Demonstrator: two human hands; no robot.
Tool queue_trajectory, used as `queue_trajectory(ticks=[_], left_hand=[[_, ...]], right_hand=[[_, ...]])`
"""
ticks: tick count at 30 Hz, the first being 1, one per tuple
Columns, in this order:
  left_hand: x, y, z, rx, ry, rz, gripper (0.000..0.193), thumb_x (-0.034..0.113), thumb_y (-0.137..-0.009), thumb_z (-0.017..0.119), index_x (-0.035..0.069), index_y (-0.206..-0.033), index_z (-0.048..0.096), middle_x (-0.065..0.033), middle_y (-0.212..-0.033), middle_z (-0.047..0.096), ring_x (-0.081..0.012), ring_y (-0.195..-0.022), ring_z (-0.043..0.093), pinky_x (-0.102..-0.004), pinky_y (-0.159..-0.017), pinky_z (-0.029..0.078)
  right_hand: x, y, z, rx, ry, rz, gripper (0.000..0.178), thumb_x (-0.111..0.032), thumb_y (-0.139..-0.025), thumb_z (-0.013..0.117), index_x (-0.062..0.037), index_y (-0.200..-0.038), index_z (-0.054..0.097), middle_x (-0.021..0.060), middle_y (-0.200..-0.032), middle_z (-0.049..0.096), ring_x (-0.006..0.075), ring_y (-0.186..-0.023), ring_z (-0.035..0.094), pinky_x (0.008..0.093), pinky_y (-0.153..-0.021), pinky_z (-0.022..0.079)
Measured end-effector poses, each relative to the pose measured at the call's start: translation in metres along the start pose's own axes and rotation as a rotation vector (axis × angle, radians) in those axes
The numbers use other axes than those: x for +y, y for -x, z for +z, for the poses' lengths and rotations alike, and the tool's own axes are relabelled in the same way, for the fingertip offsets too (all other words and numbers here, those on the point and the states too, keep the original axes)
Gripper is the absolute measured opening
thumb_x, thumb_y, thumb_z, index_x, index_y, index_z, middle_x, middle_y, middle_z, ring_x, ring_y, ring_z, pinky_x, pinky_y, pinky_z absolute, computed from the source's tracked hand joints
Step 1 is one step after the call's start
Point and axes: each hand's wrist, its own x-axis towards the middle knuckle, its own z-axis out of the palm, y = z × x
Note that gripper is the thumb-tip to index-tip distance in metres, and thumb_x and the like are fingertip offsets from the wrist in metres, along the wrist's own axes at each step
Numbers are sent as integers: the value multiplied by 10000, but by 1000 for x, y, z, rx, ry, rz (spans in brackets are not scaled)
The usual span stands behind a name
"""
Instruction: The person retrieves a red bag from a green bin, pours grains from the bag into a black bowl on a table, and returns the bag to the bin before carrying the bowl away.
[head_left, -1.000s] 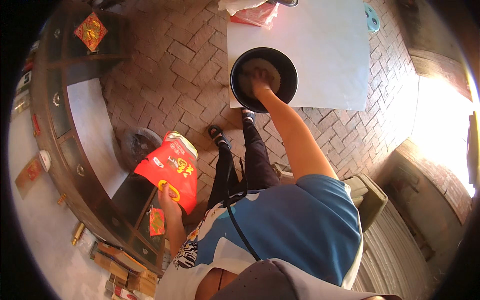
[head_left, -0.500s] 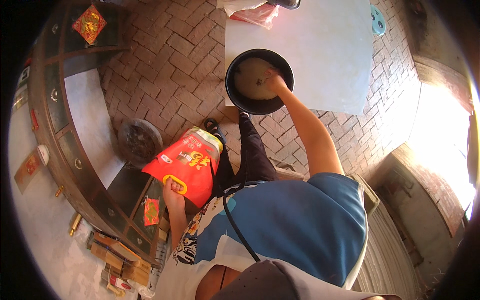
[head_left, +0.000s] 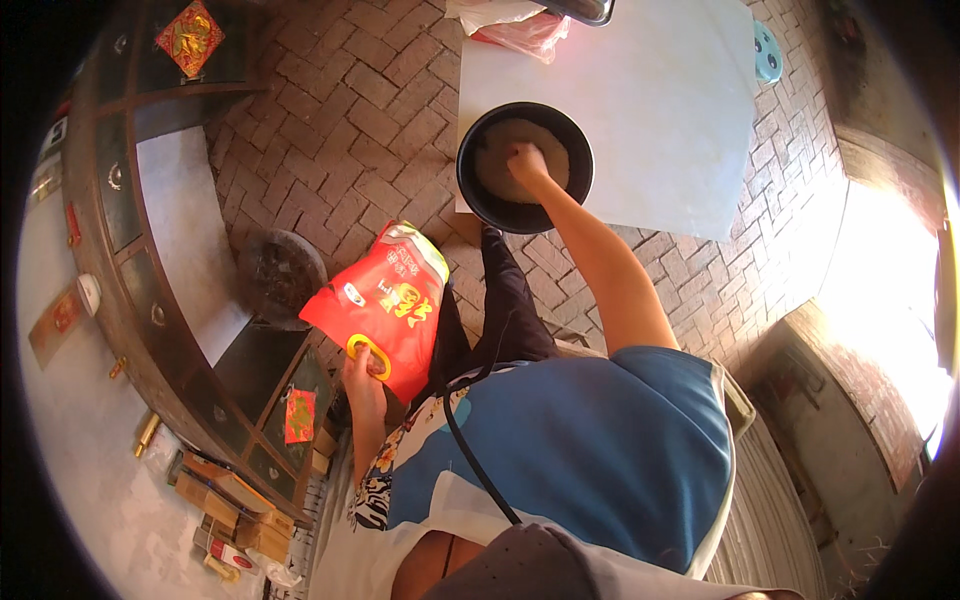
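Observation:
My left hand [head_left: 362, 380] is closed around the yellow ring handle [head_left: 369, 357] of a red plastic bag [head_left: 385, 310]. The bag hangs beside my left leg, its pale green and silver end pointing away from me. My right arm reaches into a round black pot [head_left: 580, 170] on the table's near left corner. Pale, grainy contents, looking like rice, cover its bottom [head_left: 495, 170]. Over the middle of them my right hand [head_left: 527, 167] is curled closed, fingers down. Whatever those fingers hold, if anything, is hidden.
The pot stands on a light table [head_left: 660, 130] with plastic bags [head_left: 515, 30] and a dark tray [head_left: 590, 10] at its far edge. A blue stool [head_left: 767, 52] is beyond its right side. On the brick floor at left sit a round dark basin [head_left: 282, 278] and a wooden cabinet [head_left: 150, 300].
My right hand has moved left, from the pot's right side to its middle, over where dark specks showed. The red bag has swung slightly rightward, still in my left hand.

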Motion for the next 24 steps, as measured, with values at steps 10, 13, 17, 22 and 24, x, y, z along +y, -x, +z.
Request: queue_trajectory(ticks=[10,13,17,22,24], left_hand=[[26,3,23,-30,-229,74,51,121,-910,536,84,-884,513,59,-630,409,-20,-532,358,-170,-500,291],[24,9,14,38,-315,67,75,140,-904,554,87,-872,511,60,-640,429,-15,-519,356,-160,-483,277],[25,15,10,-21,-380,55,70,148,-900,563,95,-879,523,60,-663,450,-11,-527,371,-159,-482,287],[21,16,0,-13,-433,53,107,151,-899,566,58,-950,552,65,-748,473,-9,-619,418,-173,-536,326],[28,22,5,-32,-537,76,137,160,-893,578,44,-963,558,68,-776,475,-10,-653,420,-177,-559,334]], right_hand=[[-4,-25,60,60,767,-249,301,-165,-847,495,-7,-1061,634,195,-1196,548,328,-1074,508,413,-912,407],[-25,4,32,104,4,-33,309,-133,-814,547,5,-1082,614,180,-1113,595,337,-933,582,402,-812,479],[-27,42,-26,-63,-1243,420,204,-105,-798,568,5,-970,567,160,-875,621,278,-763,633,372,-599,536],[-9,61,-65,-213,-1502,375,142,-70,-811,559,31,-911,554,157,-817,595,259,-702,627,372,-597,560],[-5,61,-65,-207,-1431,291,141,-26,-807,542,47,-926,555,166,-840,596,259,-722,626,377,-603,563]])
